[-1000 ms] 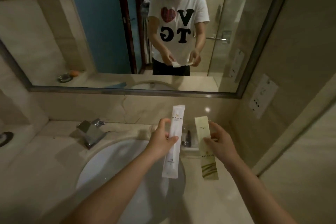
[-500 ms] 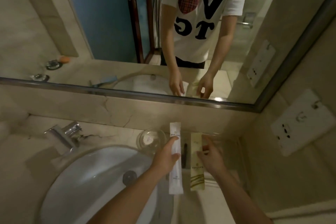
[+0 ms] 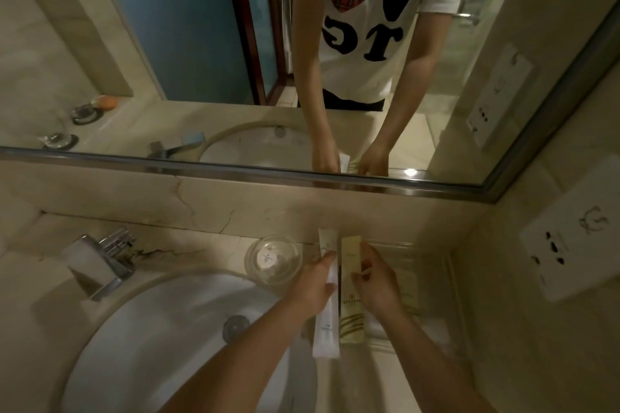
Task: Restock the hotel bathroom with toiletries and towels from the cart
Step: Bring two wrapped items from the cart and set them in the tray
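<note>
Two long, flat toiletry sachets sit side by side over the back right corner of the worktop (image 3: 208, 248), running lengthwise away from the camera. The white sachet (image 3: 327, 329) has a little dark print near each end; the cream sachet (image 3: 351, 305) has a small emblem and brown brush-like stripes towards its near end. The left hand (image 3: 318, 292) has its fingers closed round the middle of the white sachet, and the right hand (image 3: 377, 282) pinches the cream sachet's right edge between thumb and fingers. The two packets nearly touch along their long sides. Whether they rest on the surface or hang just above it is hard to tell. Under the right hand lies what may be a clear tray (image 3: 409, 278), its contents dim and blurred. Left of the sachets stands a round glass dish (image 3: 273, 260) holding a white disc, then the basin (image 3: 161, 339) and chrome tap (image 3: 100, 261). Both forearms are cut off by the lower edge. The mirror (image 3: 188, 43) above repeats the hands.
</note>
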`<state>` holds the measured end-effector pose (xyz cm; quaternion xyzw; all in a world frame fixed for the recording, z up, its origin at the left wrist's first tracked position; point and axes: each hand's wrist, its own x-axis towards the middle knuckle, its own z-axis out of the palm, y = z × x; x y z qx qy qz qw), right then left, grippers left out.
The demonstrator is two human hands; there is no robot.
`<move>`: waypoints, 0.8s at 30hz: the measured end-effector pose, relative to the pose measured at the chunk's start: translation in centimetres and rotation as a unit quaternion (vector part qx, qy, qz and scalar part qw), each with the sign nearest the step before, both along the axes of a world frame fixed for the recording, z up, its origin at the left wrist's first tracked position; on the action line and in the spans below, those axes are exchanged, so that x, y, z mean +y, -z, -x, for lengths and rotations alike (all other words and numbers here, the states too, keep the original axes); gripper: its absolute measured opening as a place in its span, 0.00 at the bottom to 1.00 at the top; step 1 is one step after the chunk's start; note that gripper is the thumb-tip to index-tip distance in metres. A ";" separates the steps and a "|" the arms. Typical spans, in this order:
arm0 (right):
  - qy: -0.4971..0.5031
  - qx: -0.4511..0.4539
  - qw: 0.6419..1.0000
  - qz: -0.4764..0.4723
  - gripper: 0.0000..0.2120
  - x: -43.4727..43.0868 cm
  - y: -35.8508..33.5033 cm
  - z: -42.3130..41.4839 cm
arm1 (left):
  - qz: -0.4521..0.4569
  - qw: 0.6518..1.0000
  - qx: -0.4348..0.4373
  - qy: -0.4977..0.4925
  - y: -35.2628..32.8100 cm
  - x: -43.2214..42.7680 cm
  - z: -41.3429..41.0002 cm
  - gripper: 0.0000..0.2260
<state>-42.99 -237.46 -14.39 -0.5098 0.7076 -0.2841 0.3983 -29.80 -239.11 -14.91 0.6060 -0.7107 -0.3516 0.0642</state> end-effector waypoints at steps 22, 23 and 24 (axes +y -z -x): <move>-0.037 0.269 0.962 -0.009 0.19 0.1 -0.3 -0.5 | 0.084 0.950 -0.244 0.178 0.1 -0.6 -1.9 0.28; -0.030 0.266 0.964 -0.006 0.17 0.3 -0.7 -0.4 | 0.084 0.949 -0.247 0.175 -0.2 -0.4 -1.8 0.28; -0.026 0.261 0.965 -0.003 0.16 0.5 -1.0 -0.2 | 0.085 0.949 -0.249 0.175 -0.4 -0.2 -1.8 0.28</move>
